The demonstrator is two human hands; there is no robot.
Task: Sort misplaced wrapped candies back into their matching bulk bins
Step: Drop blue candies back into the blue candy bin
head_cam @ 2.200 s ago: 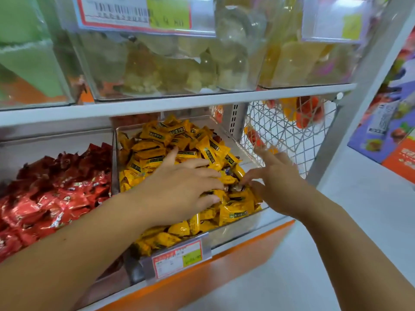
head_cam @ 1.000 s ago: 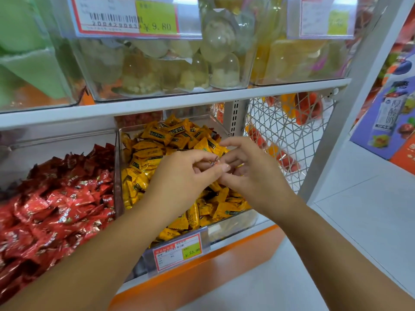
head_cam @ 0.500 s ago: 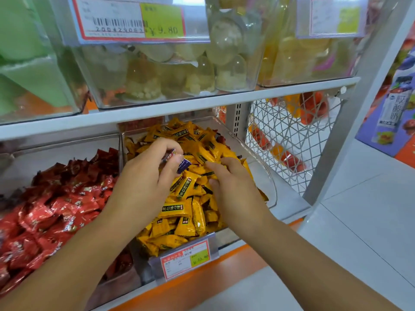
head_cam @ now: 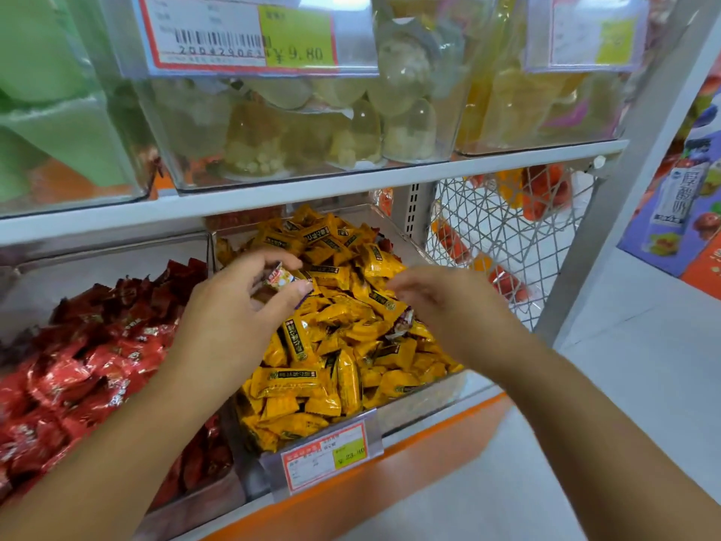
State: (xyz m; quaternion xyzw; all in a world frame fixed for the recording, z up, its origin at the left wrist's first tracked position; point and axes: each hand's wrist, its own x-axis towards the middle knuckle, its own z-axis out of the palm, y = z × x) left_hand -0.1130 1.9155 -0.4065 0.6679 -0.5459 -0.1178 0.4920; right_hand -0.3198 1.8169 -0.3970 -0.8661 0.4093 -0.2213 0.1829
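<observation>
Head view, one shelf bay. Landmark: one clear plastic bin (head_cam: 421, 400) on the lower shelf, heaped with yellow-wrapped candies (head_cam: 335, 345), too many to count. Hands: two. The left hand (head_cam: 230, 318) is raised over the rear left part of the bin, thumb and fingers pinching one small white, red and blue wrapped candy (head_cam: 280, 278) above the yellow heap. The right hand (head_cam: 448, 306) is over the right side of the bin, fingers bent down toward the heap and motion-blurred; whether it grips anything cannot be told. One white and purple wrapped candy (head_cam: 402, 326) lies on the yellow heap just beneath the right hand. Left of the bin, against its wall: one heap of red-wrapped candies (head_cam: 78, 365), uncounted. On the bin's front: one red-bordered price label (head_cam: 325, 454). Above the bin: one white shelf board (head_cam: 312, 185) carrying three clear containers, namely one green-filled container (head_cam: 58, 111), one container of clear jelly cups (head_cam: 351, 130) and one yellow-filled container (head_cam: 526, 103), the last two each bearing one label. Right of the bin: one white wire mesh panel (head_cam: 507, 244). Below the bin: one orange base strip (head_cam: 390, 482).
</observation>
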